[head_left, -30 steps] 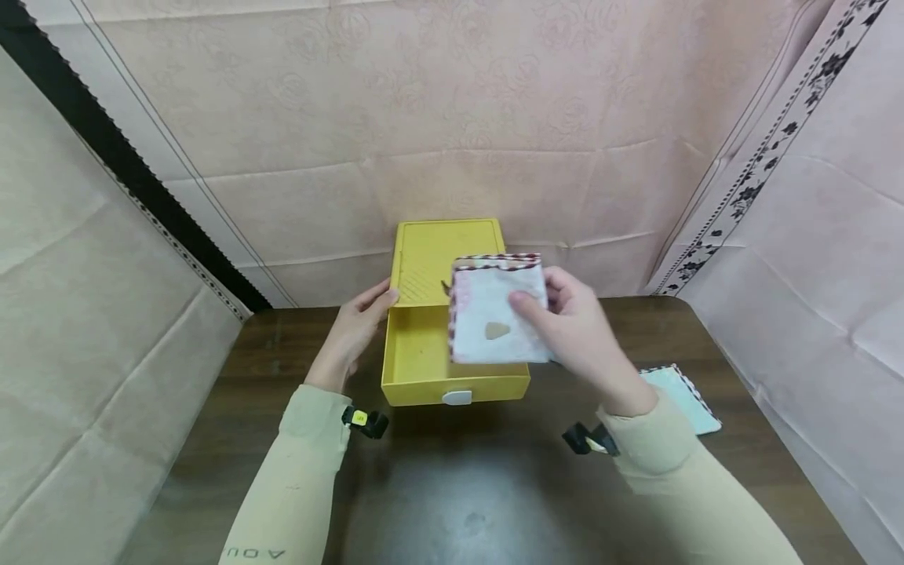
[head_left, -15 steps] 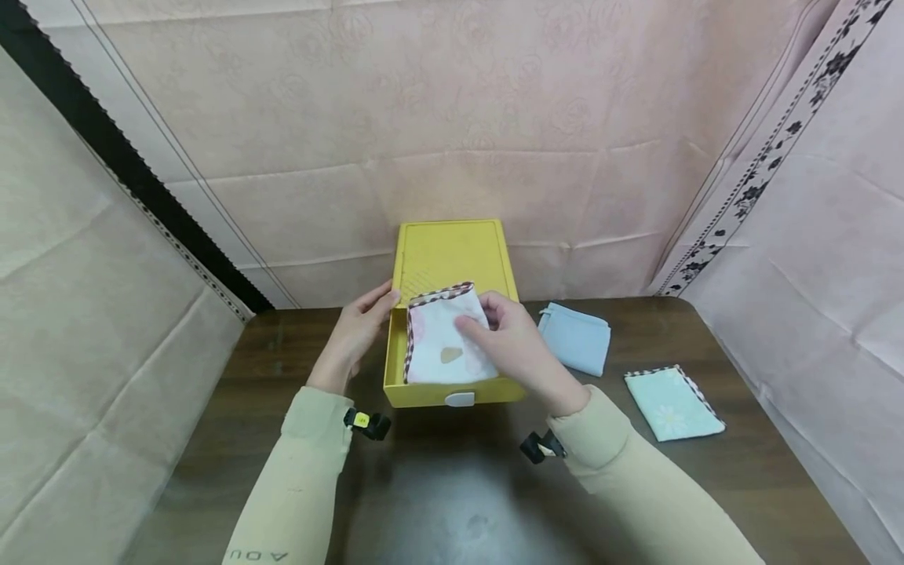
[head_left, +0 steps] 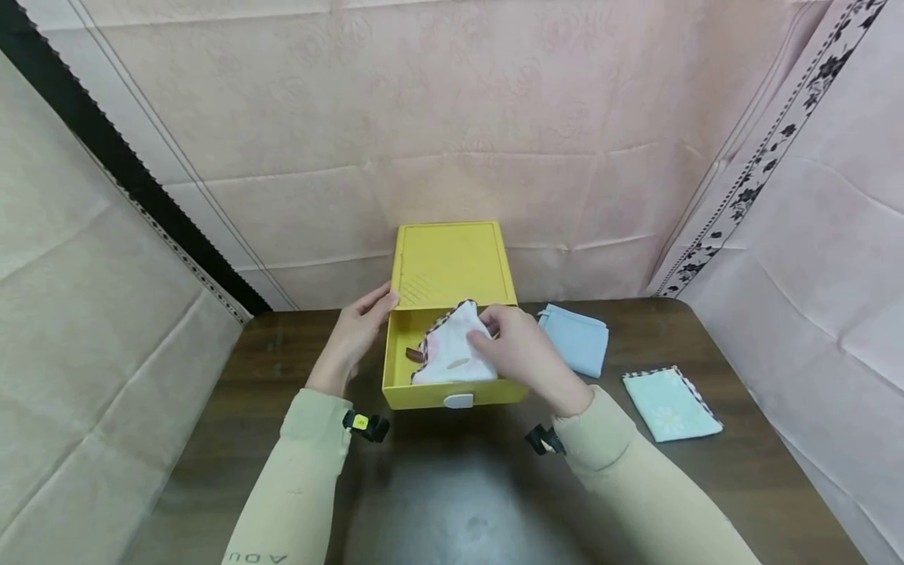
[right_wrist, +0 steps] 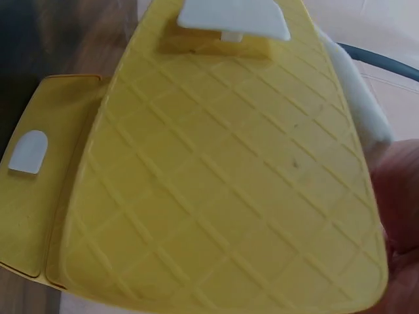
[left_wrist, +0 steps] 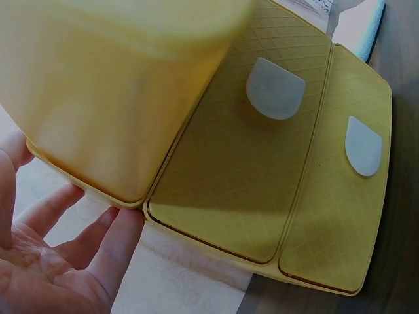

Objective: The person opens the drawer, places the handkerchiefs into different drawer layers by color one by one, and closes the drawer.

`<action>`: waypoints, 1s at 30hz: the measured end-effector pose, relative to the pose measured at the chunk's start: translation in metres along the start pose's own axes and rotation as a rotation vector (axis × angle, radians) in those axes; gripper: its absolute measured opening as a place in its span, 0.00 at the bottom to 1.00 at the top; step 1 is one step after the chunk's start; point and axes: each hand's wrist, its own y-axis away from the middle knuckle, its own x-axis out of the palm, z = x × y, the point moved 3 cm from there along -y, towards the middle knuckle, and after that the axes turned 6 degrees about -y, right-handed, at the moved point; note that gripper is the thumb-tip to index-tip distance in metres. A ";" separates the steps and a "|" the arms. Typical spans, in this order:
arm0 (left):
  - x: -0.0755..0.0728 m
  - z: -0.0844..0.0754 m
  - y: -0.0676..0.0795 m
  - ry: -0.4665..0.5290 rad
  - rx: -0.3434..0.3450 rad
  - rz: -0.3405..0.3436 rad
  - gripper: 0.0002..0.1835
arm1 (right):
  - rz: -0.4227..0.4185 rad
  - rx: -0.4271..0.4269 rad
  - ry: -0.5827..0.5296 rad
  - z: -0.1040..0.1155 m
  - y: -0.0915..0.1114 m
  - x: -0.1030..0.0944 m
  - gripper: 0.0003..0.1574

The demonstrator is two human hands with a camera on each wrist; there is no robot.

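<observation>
In the head view a yellow drawer box (head_left: 452, 263) stands at the table's back with its top drawer (head_left: 455, 396) pulled out. My right hand (head_left: 519, 345) pinches a folded white handkerchief (head_left: 455, 345) with a checked trim, partly inside the drawer; its upper corner is raised and a brown tab sticks out at the left. My left hand (head_left: 360, 329) rests against the box's left side, and in the left wrist view the fairly straight fingers (left_wrist: 118, 245) touch its edge. The right wrist view shows the patterned drawer front (right_wrist: 222, 170), with part of my right hand (right_wrist: 400, 209) behind it.
Right of the box lies a folded light-blue cloth (head_left: 575, 339). Farther right is a mint-green handkerchief (head_left: 671, 404) with a checked edge. Two closed drawers with white pulls (left_wrist: 276, 89) show below the open one. Pale fabric (head_left: 452, 118) hangs behind the table (head_left: 452, 486).
My right hand has carried the white handkerchief left and down into the open drawer, where it now tilts and folds. The light-blue cloth has come into sight. My left hand stays put.
</observation>
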 end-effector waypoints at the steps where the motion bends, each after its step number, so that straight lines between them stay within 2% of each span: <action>1: 0.000 0.000 0.000 0.002 0.001 -0.001 0.33 | 0.001 -0.005 0.006 0.000 -0.001 0.001 0.13; 12: -0.002 0.000 -0.001 -0.007 -0.004 0.000 0.32 | 0.003 0.029 0.118 0.004 -0.005 0.010 0.13; 17: -0.001 -0.001 0.000 -0.028 -0.016 -0.002 0.32 | -0.056 0.008 0.178 0.006 -0.002 0.007 0.13; 21: -0.002 -0.002 0.000 -0.012 -0.007 -0.003 0.32 | -0.103 0.029 0.224 0.007 0.000 0.004 0.16; 26: -0.002 -0.001 -0.001 -0.002 -0.005 0.000 0.32 | -0.119 0.042 0.176 0.006 0.002 0.001 0.22; 30: -0.002 0.000 -0.001 0.004 0.001 0.005 0.32 | -0.126 0.011 0.070 0.003 0.004 -0.005 0.23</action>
